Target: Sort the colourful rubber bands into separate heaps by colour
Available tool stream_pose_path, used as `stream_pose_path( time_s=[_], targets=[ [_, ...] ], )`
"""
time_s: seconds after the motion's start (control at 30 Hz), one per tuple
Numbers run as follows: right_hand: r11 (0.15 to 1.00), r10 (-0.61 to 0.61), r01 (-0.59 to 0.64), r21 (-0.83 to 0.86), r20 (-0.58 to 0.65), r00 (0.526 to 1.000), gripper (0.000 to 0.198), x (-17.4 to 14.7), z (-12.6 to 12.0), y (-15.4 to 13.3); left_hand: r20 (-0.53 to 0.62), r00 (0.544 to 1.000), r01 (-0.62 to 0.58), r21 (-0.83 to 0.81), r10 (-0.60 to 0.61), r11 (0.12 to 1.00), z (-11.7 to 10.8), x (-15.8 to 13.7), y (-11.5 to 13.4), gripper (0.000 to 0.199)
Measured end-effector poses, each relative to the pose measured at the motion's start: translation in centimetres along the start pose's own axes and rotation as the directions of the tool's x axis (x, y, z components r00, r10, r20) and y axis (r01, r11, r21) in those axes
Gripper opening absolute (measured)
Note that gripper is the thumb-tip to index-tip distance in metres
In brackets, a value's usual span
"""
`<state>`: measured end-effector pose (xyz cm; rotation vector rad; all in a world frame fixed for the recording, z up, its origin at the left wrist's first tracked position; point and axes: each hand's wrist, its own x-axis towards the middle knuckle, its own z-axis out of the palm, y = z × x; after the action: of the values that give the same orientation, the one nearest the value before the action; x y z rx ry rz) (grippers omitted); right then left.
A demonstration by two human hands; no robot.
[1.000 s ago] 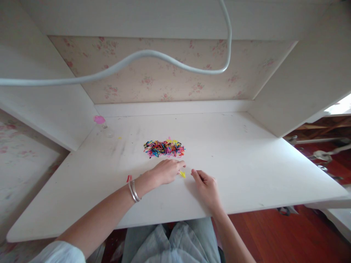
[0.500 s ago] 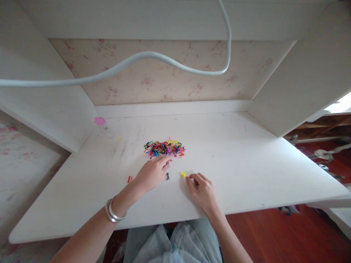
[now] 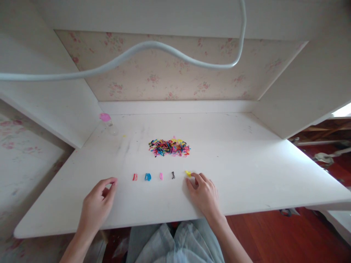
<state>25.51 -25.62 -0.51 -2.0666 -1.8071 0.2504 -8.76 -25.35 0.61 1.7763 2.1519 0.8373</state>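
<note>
On the white table, a loose heap of small multicoloured rubber bands (image 3: 170,147) lies at the middle. Nearer to me runs a row of small groups: red rubber bands (image 3: 135,177), blue rubber bands (image 3: 148,176), a pink rubber band (image 3: 161,176), a black rubber band (image 3: 173,175) and yellow rubber bands (image 3: 188,173). My right hand (image 3: 203,191) is curled at the row's right end, its thumb and forefinger closed at the yellow bands. To the left of the row, my left hand (image 3: 98,201) is pinched; anything between its fingertips is too small to make out.
A small clear container with a pink top (image 3: 105,117) is at the back left of the table (image 3: 246,160). White side panels and a back ledge bound the table. A thick white cable (image 3: 153,45) crosses the view above.
My left hand has moved away from the heap, left and towards me, uncovering the blue and pink bands. My right hand stays by the yellow bands. The view has shifted slightly.
</note>
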Motion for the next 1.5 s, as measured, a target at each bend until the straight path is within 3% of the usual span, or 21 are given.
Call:
stream_pose_path(
  time_s=[0.2,0.7,0.87,1.03,1.33,1.5],
  targets=[
    [1.0,0.005,-0.005,0.004,0.0,1.0,0.028,-0.2,0.4,-0.3,-0.074,0.984,0.161,0.017,-0.159,0.987,0.4,-0.6,-2.3,0.037],
    [0.999,-0.048,0.048,0.026,-0.01,0.999,0.029,0.0,0.8,0.0,-0.151,0.982,-0.098,0.113,0.115,0.989,1.0,-1.0,-2.0,0.027],
    [0.979,0.004,0.005,0.202,-0.043,0.999,0.037,0.1,0.8,0.4,-0.154,0.981,-0.101,0.128,0.12,0.987,0.9,-1.0,-1.7,0.027],
    [0.933,0.055,-0.056,0.356,0.011,0.998,0.037,1.6,-0.3,0.9,-0.171,0.975,-0.12,0.123,0.14,0.985,0.8,-1.2,-1.5,0.025],
    [0.998,-0.022,0.021,0.067,0.021,1.0,0.029,8.1,-0.3,1.3,-0.188,0.967,-0.143,0.145,0.169,0.979,1.0,-1.3,-1.6,0.023],
    [0.999,-0.046,0.046,0.001,0.023,0.999,0.029,9.3,0.6,1.1,-0.175,0.971,-0.134,0.162,0.162,0.978,1.0,-1.3,-1.7,0.023]
  ],
)
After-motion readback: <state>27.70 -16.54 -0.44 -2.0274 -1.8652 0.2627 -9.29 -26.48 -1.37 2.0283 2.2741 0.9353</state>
